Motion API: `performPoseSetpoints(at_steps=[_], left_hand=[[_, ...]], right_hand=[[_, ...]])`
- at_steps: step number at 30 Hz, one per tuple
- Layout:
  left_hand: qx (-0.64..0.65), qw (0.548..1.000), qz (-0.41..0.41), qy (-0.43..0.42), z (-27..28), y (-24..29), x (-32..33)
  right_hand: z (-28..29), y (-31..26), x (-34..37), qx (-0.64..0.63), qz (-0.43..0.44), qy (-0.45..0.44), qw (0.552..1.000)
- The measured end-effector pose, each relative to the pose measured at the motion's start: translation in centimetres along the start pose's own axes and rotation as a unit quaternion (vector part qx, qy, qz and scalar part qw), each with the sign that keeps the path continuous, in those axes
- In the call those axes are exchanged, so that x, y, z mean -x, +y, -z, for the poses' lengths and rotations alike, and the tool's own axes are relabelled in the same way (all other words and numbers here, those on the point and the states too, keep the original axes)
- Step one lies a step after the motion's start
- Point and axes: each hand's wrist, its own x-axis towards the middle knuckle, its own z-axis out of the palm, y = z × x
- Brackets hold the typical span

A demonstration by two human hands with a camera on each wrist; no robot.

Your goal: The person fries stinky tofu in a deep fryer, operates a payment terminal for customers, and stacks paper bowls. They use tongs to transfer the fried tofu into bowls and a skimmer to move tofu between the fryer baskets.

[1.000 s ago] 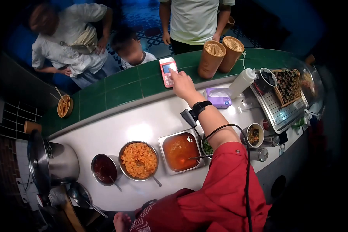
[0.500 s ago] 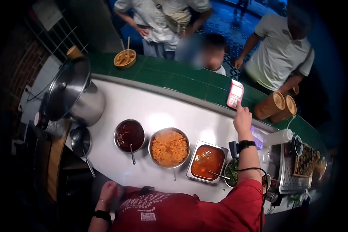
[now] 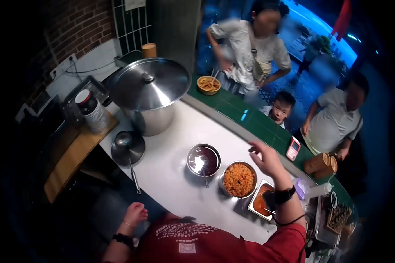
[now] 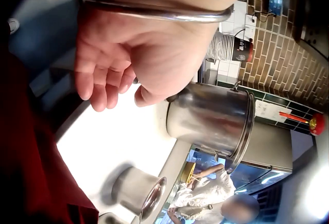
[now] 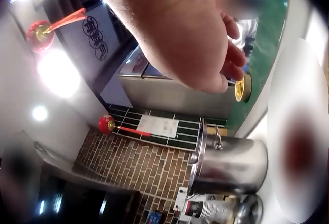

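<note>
My right hand (image 3: 266, 158) is held over the white counter near the green ledge, its fingers loosely bent with nothing in them. A red and white keypad terminal (image 3: 293, 148) lies on the ledge to its right, apart from it. Nearest below the hand is a steel bowl of diced orange food (image 3: 239, 179). Further left stands a steel pot of dark red sauce (image 3: 203, 160) with a spoon in it. My left hand (image 3: 136, 213) hangs by the counter's near edge beside my red apron; in the left wrist view its loosely curled fingers (image 4: 98, 90) hold nothing.
A large lidded stockpot (image 3: 151, 118) stands at the left, with a ladle (image 3: 134, 175) in front of it. A square pan of orange broth (image 3: 262, 201) is partly behind my right wrist. On the green ledge (image 3: 232, 105) sit a food bowl (image 3: 209, 85) and brown cups (image 3: 317, 163). People stand beyond.
My right hand has left the keypad terminal and drawn back to the left over the counter. The head view has swung left, and my left hand now shows more fully.
</note>
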Motion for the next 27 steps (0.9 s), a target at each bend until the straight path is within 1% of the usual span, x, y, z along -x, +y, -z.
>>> performPoseSetpoints(at_steps=[1, 2, 3, 4, 5, 6, 7, 8, 10, 12, 13, 14, 15, 16, 18, 19, 20, 21, 22, 24, 25, 27], left_hand=[[-0.01, 1.0, -0.008, 0.005, 1.2, 0.6, -0.3], [-0.004, 1.0, -0.026, -0.009, 2.8, 0.8, -1.0], [0.003, 1.0, -0.02, 0.001, 4.2, 1.2, -1.6], [-0.014, 0.999, -0.022, -0.021, 5.6, 1.8, -2.1], [-0.008, 0.999, -0.037, -0.025, 7.4, 2.3, -2.6], [0.002, 0.998, -0.051, -0.024, 9.4, 3.0, -3.2], [-0.001, 0.998, -0.051, -0.028, 11.4, 3.8, -3.9], [0.005, 0.997, -0.073, -0.035, 13.7, 4.6, -4.5], [0.02, 0.992, -0.118, -0.039, 18.5, 7.2, -5.2], [0.034, 0.993, -0.115, -0.018, 23.2, 10.1, -5.7], [0.021, 0.991, -0.127, -0.023, 25.5, 10.6, -6.4], [0.021, 0.99, -0.14, -0.017, 27.4, 10.9, -6.9], [0.018, 0.99, -0.136, -0.018, 28.8, 12.2, -6.8], [0.013, 0.992, -0.125, -0.008, 30.5, 13.1, -6.4], [0.039, 0.99, -0.123, -0.051, 33.8, 14.0, -7.0], [0.042, 0.991, -0.118, -0.047, 35.0, 14.4, -7.3], [0.043, 0.991, -0.113, -0.054, 35.9, 14.9, -7.9], [0.046, 0.992, -0.109, -0.05, 36.8, 15.3, -8.4], [0.05, 0.991, -0.109, -0.054, 37.4, 15.6, -8.9], [0.061, 0.991, -0.104, -0.062, 37.9, 16.4, -9.8], [0.065, 0.991, -0.1, -0.062, 38.0, 16.8, -10.0], [0.066, 0.991, -0.095, -0.066, 37.9, 17.9, -10.7]], right_hand=[[-1.3, -3.5, -1.1, -0.015, 0.049, -0.058, 0.997], [-4.2, -5.4, -2.2, -0.018, 0.103, -0.087, 0.991], [-6.7, -7.7, -3.5, 0.018, 0.167, -0.129, 0.977], [-9.7, -10.1, -4.8, 0.016, 0.174, -0.176, 0.969], [-12.4, -12.8, -6.2, 0.017, 0.185, -0.222, 0.957], [-14.8, -15.7, -7.5, 0.046, 0.189, -0.242, 0.951], [-17.6, -18.1, -9.2, 0.022, 0.214, -0.25, 0.944], [-20.6, -20.7, -10.8, 0.025, 0.228, -0.234, 0.945], [-25.0, -26.4, -14.5, -0.015, 0.244, -0.212, 0.946], [-29.1, -32.0, -18.6, -0.051, 0.239, -0.186, 0.952], [-31.3, -34.3, -21.0, -0.061, 0.251, -0.165, 0.952], [-33.9, -36.0, -23.5, -0.043, 0.285, -0.087, 0.954], [-35.6, -38.0, -26.1, -0.056, 0.305, -0.027, 0.95], [-37.3, -39.7, -28.6, -0.072, 0.306, 0.027, 0.949], [-40.6, -42.3, -33.4, -0.013, 0.306, 0.127, 0.944], [-42.1, -42.8, -35.1, -0.006, 0.297, 0.133, 0.945], [-42.9, -43.4, -36.0, 0.041, 0.266, 0.122, 0.955], [-43.5, -43.6, -36.7, 0.079, 0.261, 0.132, 0.953], [-43.9, -43.8, -37.7, 0.074, 0.28, 0.187, 0.939], [-43.6, -43.6, -38.6, 0.092, 0.248, 0.137, 0.955], [-43.8, -43.3, -39.2, 0.064, 0.276, 0.138, 0.949], [-42.8, -43.3, -39.6, 0.037, 0.287, 0.12, 0.95]])
